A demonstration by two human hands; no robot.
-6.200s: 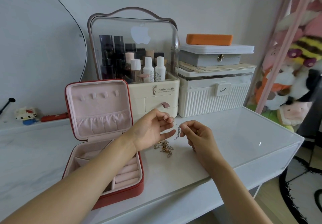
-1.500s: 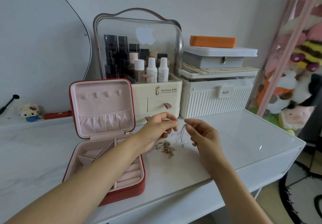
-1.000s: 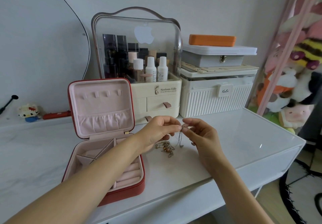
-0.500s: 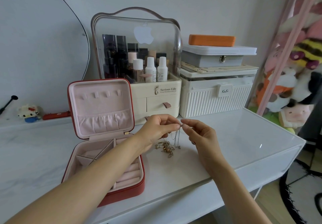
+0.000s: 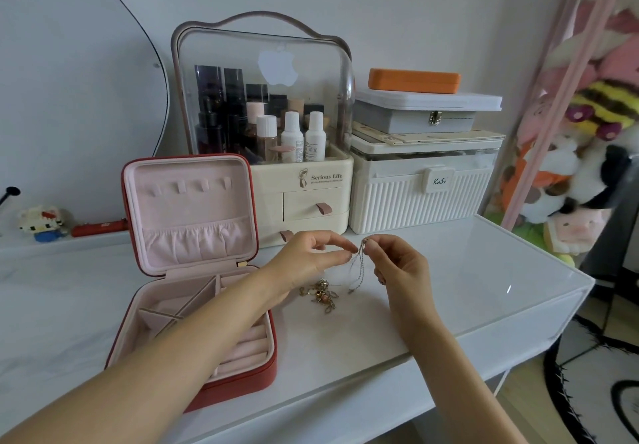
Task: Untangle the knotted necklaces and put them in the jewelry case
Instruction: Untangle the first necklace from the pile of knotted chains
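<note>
- White dressing table (image 5: 432,308): used as the work surface; storage is kept along the wall behind, the front area being where the sorting is done.
- Clear-domed cosmetics organiser (image 5: 266,125) and ribbed white box (image 5: 422,198): set at the back, apart from the work.
- Red jewelry case (image 5: 193,270): laid open just left of the hands, lid upright, pink compartments exposed, probably so that a freed chain can be dropped straight in. No necklace is seen inside.
- Left hand (image 5: 304,260): thumb and forefinger brought together at a strand; contact too fine to confirm. The other fingers are loosely curled.
- Right hand (image 5: 397,263): the top of the thin chain (image 5: 359,263) is pinched at the fingertips and held above the table, so that the strands hang and separate.
- Gold tangle (image 5: 321,296): left on the table between case and right hand, beneath the left wrist, apparently awaiting its turn.
</note>
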